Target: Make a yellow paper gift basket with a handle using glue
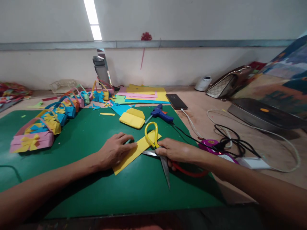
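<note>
A strip of yellow paper [128, 158] lies slanted on the green mat [115, 198]. My left hand [118, 150] rests on its left edge, fingers bent and the thumb side against the paper, steadying it. In my right hand [171, 150] is a pair of scissors [165, 167], gripped near the pivot. Its blades are spread, one pointing left by the strip's edge and the other toward me. One handle loop is yellow and overlaps the strip's far end; the other is red, under my right forearm. Just beyond lies a folded yellow paper piece [132, 118].
A blue glue gun [160, 113] lies beyond my right hand, its cord running to a purple power strip [211, 145]. Several small paper baskets [32, 140] line the left. Coloured sheets [144, 94], a phone [176, 101] and a bottle [101, 72] stand or lie farther back.
</note>
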`<action>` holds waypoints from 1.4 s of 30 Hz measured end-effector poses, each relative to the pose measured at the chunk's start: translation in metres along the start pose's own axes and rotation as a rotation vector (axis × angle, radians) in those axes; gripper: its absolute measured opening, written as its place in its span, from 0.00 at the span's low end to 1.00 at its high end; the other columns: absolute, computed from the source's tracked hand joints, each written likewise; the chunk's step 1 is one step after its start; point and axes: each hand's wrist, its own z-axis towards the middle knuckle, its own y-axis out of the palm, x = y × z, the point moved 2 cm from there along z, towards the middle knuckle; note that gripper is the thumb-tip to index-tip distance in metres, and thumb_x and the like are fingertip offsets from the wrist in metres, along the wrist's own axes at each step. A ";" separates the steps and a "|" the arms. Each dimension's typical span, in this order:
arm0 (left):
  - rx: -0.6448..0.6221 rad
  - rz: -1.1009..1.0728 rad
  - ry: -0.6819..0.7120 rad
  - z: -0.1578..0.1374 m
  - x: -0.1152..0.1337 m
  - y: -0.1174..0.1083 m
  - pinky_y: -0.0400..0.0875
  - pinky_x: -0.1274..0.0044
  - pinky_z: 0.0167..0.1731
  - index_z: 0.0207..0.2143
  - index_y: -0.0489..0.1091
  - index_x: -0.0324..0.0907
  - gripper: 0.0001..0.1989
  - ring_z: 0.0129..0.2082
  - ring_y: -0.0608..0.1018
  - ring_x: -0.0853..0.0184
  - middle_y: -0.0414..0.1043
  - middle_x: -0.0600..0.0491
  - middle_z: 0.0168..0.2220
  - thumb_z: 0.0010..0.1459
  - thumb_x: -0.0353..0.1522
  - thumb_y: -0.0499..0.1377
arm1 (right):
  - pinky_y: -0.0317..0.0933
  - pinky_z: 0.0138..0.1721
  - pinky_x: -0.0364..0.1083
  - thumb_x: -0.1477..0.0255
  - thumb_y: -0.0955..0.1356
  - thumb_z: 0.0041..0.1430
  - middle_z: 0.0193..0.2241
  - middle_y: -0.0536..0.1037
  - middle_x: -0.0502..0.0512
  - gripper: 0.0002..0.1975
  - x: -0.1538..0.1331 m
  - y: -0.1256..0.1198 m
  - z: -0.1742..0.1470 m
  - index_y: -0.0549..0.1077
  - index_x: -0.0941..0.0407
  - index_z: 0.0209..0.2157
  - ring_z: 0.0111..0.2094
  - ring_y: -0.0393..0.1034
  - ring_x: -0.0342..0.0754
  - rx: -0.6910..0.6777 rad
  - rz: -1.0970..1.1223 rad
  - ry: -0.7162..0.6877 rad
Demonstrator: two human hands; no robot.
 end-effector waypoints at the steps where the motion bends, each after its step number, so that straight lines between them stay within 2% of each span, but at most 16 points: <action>1: -0.014 0.002 0.027 -0.006 -0.001 0.000 0.65 0.66 0.42 0.49 0.67 0.44 0.15 0.45 0.67 0.58 0.65 0.45 0.51 0.60 0.29 0.49 | 0.53 0.11 0.36 0.75 0.58 0.58 0.10 0.66 0.44 0.09 0.000 0.000 0.000 0.56 0.55 0.24 0.10 0.63 0.41 -0.006 0.002 0.004; 6: -0.029 -0.023 0.040 -0.020 -0.004 0.005 0.63 0.62 0.49 0.50 0.66 0.45 0.17 0.54 0.63 0.55 0.62 0.47 0.56 0.60 0.29 0.50 | 0.53 0.11 0.36 0.75 0.58 0.58 0.10 0.65 0.43 0.09 -0.002 0.000 0.000 0.56 0.55 0.23 0.10 0.62 0.40 -0.023 0.001 0.006; 18: -0.027 -0.044 0.036 -0.020 -0.005 0.008 0.63 0.60 0.49 0.51 0.66 0.45 0.16 0.55 0.63 0.54 0.62 0.47 0.57 0.61 0.32 0.50 | 0.53 0.12 0.36 0.73 0.58 0.58 0.12 0.67 0.45 0.10 0.000 0.001 0.002 0.56 0.55 0.23 0.11 0.62 0.39 -0.048 -0.029 -0.047; 25: -0.037 -0.047 0.026 -0.018 -0.004 0.005 0.63 0.60 0.49 0.51 0.66 0.44 0.16 0.55 0.63 0.54 0.62 0.47 0.57 0.61 0.32 0.49 | 0.53 0.11 0.36 0.74 0.58 0.58 0.11 0.64 0.43 0.10 -0.003 0.002 0.003 0.56 0.55 0.23 0.11 0.63 0.40 -0.055 -0.050 -0.038; 30: -0.037 -0.051 0.028 -0.018 -0.004 0.004 0.63 0.59 0.49 0.51 0.66 0.44 0.17 0.55 0.63 0.53 0.62 0.46 0.57 0.61 0.32 0.49 | 0.55 0.12 0.37 0.72 0.59 0.58 0.13 0.67 0.45 0.10 -0.001 0.004 0.003 0.56 0.55 0.23 0.12 0.65 0.40 -0.068 -0.043 -0.080; 42: -0.049 -0.037 0.026 -0.018 -0.003 0.005 0.63 0.59 0.48 0.51 0.66 0.44 0.16 0.55 0.63 0.53 0.62 0.46 0.57 0.61 0.31 0.49 | 0.54 0.12 0.37 0.72 0.57 0.57 0.14 0.67 0.47 0.09 -0.008 0.009 0.003 0.57 0.56 0.23 0.14 0.67 0.43 -0.064 -0.103 -0.039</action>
